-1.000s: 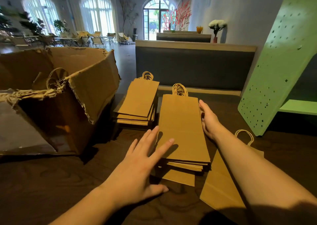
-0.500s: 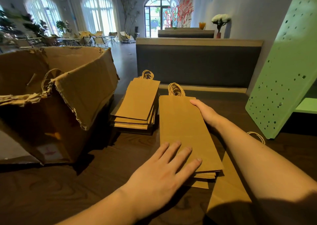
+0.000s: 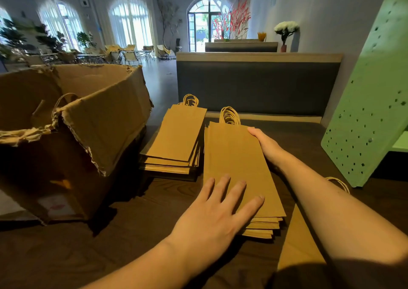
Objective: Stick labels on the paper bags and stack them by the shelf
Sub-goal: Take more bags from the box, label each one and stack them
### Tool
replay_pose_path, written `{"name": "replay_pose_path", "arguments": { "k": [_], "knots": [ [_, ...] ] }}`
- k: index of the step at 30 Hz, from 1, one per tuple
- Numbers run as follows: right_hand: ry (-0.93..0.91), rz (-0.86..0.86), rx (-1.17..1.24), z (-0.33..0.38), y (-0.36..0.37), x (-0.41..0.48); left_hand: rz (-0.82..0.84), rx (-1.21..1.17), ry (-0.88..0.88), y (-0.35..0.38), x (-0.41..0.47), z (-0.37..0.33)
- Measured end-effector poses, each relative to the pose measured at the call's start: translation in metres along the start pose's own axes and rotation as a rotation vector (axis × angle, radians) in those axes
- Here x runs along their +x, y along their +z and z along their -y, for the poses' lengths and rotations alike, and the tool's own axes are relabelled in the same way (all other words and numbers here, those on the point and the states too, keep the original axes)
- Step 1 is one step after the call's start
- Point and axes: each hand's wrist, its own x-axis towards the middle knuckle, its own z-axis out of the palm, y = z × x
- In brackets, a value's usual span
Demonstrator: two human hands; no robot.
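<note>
Near stack [image 3: 238,167] of flat brown paper bags lies on the dark wood table [image 3: 132,233], about mid-table, twisted-cord handles [image 3: 229,116] pointing toward the far edge. Lower bags stick out unevenly at the near end.

Left hand [image 3: 212,218] lies palm down on the stack's near end, fingers [image 3: 239,191] spread and flat on the top bag, gripping nothing. Right hand [image 3: 265,144] is at the stack's far right corner, thumb on the top bag, the other fingers down along the right edge; whether they curl under the bags cannot be told.

Second stack [image 3: 178,141], same kind of bag, sits just left of the first and slightly farther back, handles also toward the far edge. The two stacks are very close; contact cannot be told.

One more bag [image 3: 298,244] lies flat on the table to the right of the near stack, partly under the right forearm, its handle loop [image 3: 340,184] showing beyond the arm.

No labels visible on any top bag.

Torn cardboard box [image 3: 77,134] stands on the left side of the table, flaps ragged, a cord handle showing at its rim.

Green perforated shelf panel [image 3: 371,112] stands at the table's right edge, well apart from the stacks. A dark partition runs along behind the far edge.
</note>
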Motion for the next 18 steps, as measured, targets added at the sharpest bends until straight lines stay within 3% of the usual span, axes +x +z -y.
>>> {"name": "replay_pose_path", "arguments": {
  "k": [10, 18],
  "knots": [
    [0.067, -0.020, 0.269, 0.004, 0.000, 0.012, 0.120, -0.078, -0.097, 0.011, 0.040, 0.030],
    [0.089, -0.041, 0.324, 0.000, 0.004, 0.028, 0.189, -0.128, -0.190, 0.021, 0.073, 0.061]
  ]
}}
